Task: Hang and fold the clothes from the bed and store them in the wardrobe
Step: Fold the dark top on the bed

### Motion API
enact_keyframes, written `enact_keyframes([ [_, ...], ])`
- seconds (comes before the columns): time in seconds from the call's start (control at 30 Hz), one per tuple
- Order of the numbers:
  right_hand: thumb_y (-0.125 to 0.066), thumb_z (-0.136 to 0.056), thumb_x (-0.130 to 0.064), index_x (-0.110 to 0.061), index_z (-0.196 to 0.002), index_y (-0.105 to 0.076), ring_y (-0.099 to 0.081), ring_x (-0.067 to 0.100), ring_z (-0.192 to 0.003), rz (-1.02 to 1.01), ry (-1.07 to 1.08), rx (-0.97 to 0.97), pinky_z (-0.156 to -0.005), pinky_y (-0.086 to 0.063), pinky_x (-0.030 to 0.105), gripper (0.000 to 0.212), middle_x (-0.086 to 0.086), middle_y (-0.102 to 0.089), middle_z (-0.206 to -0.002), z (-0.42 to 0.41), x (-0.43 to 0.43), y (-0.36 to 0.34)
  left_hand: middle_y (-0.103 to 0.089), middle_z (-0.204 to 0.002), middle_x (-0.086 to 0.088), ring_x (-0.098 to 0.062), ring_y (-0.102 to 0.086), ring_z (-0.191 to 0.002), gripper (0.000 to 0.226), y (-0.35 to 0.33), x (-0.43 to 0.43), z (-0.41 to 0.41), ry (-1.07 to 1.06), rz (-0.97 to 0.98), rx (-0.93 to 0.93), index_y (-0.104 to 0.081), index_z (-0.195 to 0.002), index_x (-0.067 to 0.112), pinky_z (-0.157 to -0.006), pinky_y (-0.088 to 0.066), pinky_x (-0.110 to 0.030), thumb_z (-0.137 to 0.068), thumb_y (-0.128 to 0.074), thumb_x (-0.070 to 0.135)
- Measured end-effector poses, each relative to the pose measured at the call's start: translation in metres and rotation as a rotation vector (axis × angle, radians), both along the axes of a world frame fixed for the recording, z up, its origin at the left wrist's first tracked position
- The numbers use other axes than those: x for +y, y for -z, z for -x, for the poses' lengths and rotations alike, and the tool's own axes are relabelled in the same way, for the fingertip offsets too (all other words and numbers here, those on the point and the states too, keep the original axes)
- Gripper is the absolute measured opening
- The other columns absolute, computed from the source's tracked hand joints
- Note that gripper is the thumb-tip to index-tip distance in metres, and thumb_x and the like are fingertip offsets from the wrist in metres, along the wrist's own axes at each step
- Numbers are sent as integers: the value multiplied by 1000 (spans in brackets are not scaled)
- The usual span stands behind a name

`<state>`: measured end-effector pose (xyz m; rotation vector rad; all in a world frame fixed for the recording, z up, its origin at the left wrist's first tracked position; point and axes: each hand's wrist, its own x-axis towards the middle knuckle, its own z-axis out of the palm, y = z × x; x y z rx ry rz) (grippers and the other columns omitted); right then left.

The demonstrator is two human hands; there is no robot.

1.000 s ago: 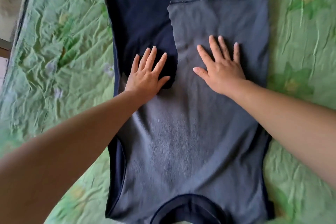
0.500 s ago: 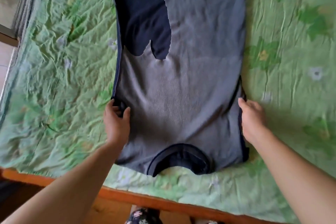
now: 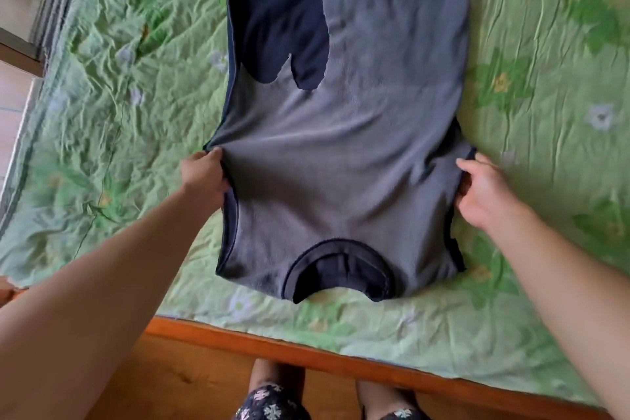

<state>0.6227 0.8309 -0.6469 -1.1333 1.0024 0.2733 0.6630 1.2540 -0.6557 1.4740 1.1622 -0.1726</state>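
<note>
**Gripped at both side edges on the bed**

Stood at the near side of the bed, in dark floral-patterned shorts (image 3: 269, 402), on a brown wooden floor (image 3: 177, 378). Faced an orange-brown wooden bed rail (image 3: 306, 355) running slantwise just beyond the knees, and over it a crumpled green floral quilted bedspread (image 3: 119, 112).

Had a grey-blue and navy knit T-shirt (image 3: 341, 164) spread on that bedspread, with its dark ribbed neckline (image 3: 341, 269) nearest the rail and the hem end farthest away, partly cut off by the top of the view.

Reached out with both bare forearms, one on each side of the garment. Clenched the left hand (image 3: 204, 174) on the T-shirt's left side edge, fingers curled round the cloth. Pinched the right side edge between thumb and fingers of the right hand (image 3: 484, 191). Held both hands level with each other, a little beyond the neckline, with taut creases in the fabric from one grip to the other.

Farther off, showed a darker navy patch (image 3: 272, 10) at the far left of the garment, with grey-blue cloth overlapping it from the right. Could not tell which part of the garment that patch was.
</note>
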Motion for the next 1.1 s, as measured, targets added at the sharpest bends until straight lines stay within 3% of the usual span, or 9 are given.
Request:
enact_keyframes([
  [0.17, -58, -96, -23, -35, -106, -58, -65, 16, -97, -14, -57, 124, -84, -49, 36, 16, -8, -69, -108, 23, 1, 0, -41, -65, -1, -13, -40, -49, 23, -9, 14, 15, 106, 148, 2, -53, -79, 19, -41, -28, -20, -100, -61, 24],
  [0.27, -67, -91, -26, -22, -76, -51, -60, 18, -63, 152, -330, 219, -61, -40, 28, 22, -6, -64, -69, 46, -1, 4, -46, -72, -5, -15, -45, -54, 20, -16, 10, 44, 417, 203, 88, -58, -89, 13, -48, -33, -26, -91, -73, 27],
  [0.37, -75, -86, -21, -18, -68, -47, -51, 22, -68, 461, -592, 235, -56, -39, 30, 34, 0, -53, -65, 72, -4, 8, -65, -91, -14, -25, -62, -79, 34, -21, 10, 75, 701, 12, 189, -65, -103, -3, -71, -50, -42, -85, -80, 22],
  [0.43, -79, -84, -25, -17, -84, -60, -57, 24, -83, 467, -740, 298, -61, -43, 28, 21, 4, -63, -84, 83, -7, 6, -74, -102, -10, -27, -70, -91, 24, -23, 12, 91, 831, -37, 256, -72, -103, 10, -86, -56, -43, -83, -81, 19],
  [0.57, -86, -77, -29, -1, -129, -61, -61, 30, -117, 501, -1057, 450, -101, -47, 37, 64, 13, -64, -129, 105, -15, 7, -74, -97, -8, -27, -70, -91, 21, -24, 20, 122, 1022, -99, 367, -73, -104, 12, -84, -57, -40, -84, -79, 16],
  [0.73, -84, -81, -27, -3, -134, -55, -62, 30, -108, 625, -1060, 435, -95, -48, 38, 65, 16, -63, -131, 130, -12, 8, -59, -73, -4, -38, -63, -83, 22, -23, 34, 145, 1169, -537, 344, -57, -83, 14, -59, -33, -35, -87, -74, 28],
  [0.9, -79, -81, -34, -14, -141, -42, -54, 43, -109, 1244, -1075, -108, -89, -49, 50, 73, 22, -54, -126, 162, 6, 3, -45, -131, -14, -37, -52, -111, 73, -22, 22, 185, 1255, -809, -1, -42, -142, 19, -88, -48, -49, -79, -79, 25],
  [1.0, -66, -77, -56, -23, -122, -57, -49, 37, -108, 1460, -1424, -460, -91, -38, 51, 56, 13, -48, -124, 175, 11, 2, -46, -140, -18, -41, -48, -126, 72, -22, 24, 197, 1672, -1086, -206, -58, -134, 19, -102, -39, -54, -69, -79, 43],
  [1.1, -57, -80, -30, -21, -114, -61, -52, 35, -108, 1426, -1676, -583, -96, -35, 52, 35, 10, -52, -117, 178, 21, 5, -58, -129, -14, -36, -57, -116, 59, -19, 21, 192, 1835, -1131, -214, -66, -119, 18, -99, -40, -50, -64, -79, 32],
])
